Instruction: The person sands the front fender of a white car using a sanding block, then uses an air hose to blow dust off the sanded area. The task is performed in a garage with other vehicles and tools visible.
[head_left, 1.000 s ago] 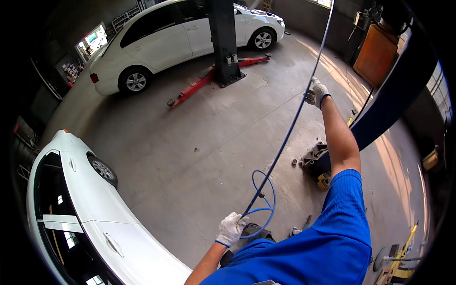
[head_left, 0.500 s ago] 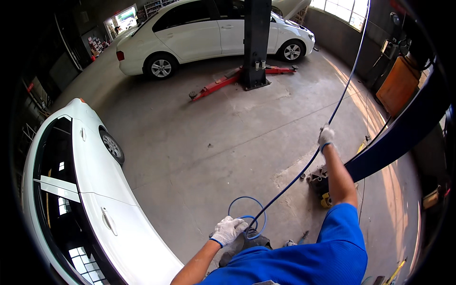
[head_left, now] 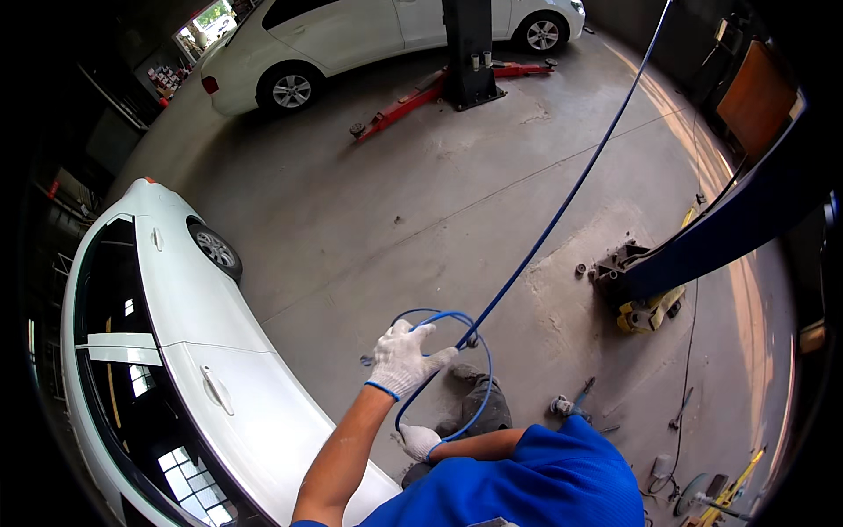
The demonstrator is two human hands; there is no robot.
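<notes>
A thin blue hose [head_left: 562, 209] runs down from the upper right to loose loops in front of my body. My left hand [head_left: 404, 358], in a white knit glove, is closed round the gathered loops, its thumb reaching towards the incoming run. A short bit of hose shows past its far side. Below it, my gloved right hand [head_left: 420, 442] is close to my body, its fingers closed on the lower bend of the loops. Part of its grip is hidden from above. A small dark fitting [head_left: 473, 341] is at the loops' right side.
A white car [head_left: 202, 325] stands close on my left, another white car [head_left: 351, 44] at the back. A dark lift post [head_left: 470, 53] has red arms [head_left: 404, 112]. At right are a blue lift post [head_left: 702, 255] and a grinder-like tool [head_left: 571, 406] on the floor.
My right hand has come down from far along the hose to beside my body. My left hand has risen with the loops. The view has tilted lower.
</notes>
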